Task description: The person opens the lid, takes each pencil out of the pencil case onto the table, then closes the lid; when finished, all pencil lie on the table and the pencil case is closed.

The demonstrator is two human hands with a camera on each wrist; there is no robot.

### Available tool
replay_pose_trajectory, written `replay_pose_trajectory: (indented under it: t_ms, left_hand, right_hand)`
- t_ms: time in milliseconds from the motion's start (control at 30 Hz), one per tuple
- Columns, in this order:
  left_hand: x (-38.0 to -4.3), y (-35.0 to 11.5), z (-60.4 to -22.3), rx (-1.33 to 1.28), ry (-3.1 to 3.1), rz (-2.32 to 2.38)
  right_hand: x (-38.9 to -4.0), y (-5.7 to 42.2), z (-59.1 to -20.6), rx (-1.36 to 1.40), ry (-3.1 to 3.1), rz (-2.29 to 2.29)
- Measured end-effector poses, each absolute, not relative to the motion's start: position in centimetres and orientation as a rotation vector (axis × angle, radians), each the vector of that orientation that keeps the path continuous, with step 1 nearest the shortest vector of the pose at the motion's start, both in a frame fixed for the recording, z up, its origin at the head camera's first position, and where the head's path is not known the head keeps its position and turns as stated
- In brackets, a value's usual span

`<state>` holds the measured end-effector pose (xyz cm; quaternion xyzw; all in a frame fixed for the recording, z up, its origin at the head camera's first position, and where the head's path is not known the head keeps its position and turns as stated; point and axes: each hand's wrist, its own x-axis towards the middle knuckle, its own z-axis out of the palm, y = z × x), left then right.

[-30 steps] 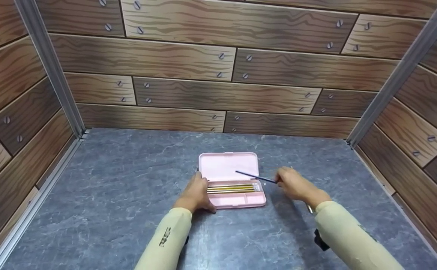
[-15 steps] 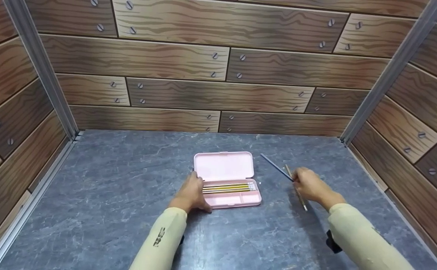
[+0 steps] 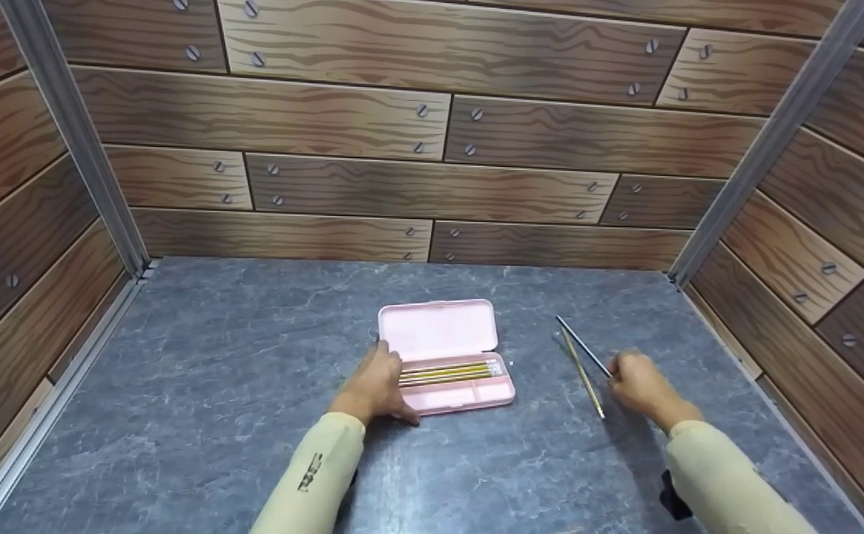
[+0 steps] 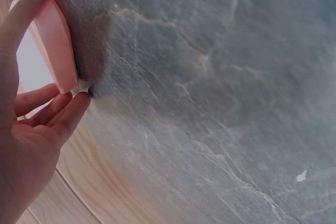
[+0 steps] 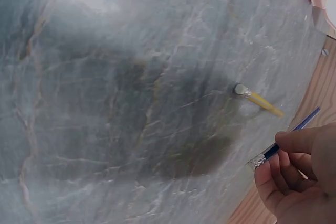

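Walls [image 3: 343, 122]: wood-plank print with screw heads, back and both sides.
Table [image 3: 231, 356]: grey, kinda marbled.
Case [image 3: 439, 328]: pink, lid open, roughly mid-table, with a row of yellow pencils [image 3: 446, 373] in the back compartment, eraser ends to the right.
Left hand [image 3: 372, 382]: clamped on the case's left end, thumb at the near edge, fingers round by the hinge side.
Right hand [image 3: 643, 386]: well off to the case's right, thumb and fingers pinching a blue pencil [image 5: 304, 119] near its eraser end.
Loose pencil [image 3: 582, 371]: yellow, lying on the table between case and right hand, eraser end toward the person.
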<state>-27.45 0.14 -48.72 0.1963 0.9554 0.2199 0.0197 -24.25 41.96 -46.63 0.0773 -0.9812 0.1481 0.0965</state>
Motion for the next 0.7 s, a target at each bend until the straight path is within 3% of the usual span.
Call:
replay_pose_trajectory:
  t_ms: [333,700]
  left_hand:
    - [-27.2,0.0,-48.8,0.618,3.006,0.6]
    - [-27.1,0.4,-49.3,0.509,2.957,0.825]
  right_hand:
    - [-24.0,41.6,-47.0,0.033,-3.035,0.47]
    - [-23.9,41.2,-47.7,-0.07,-3.071,0.475]
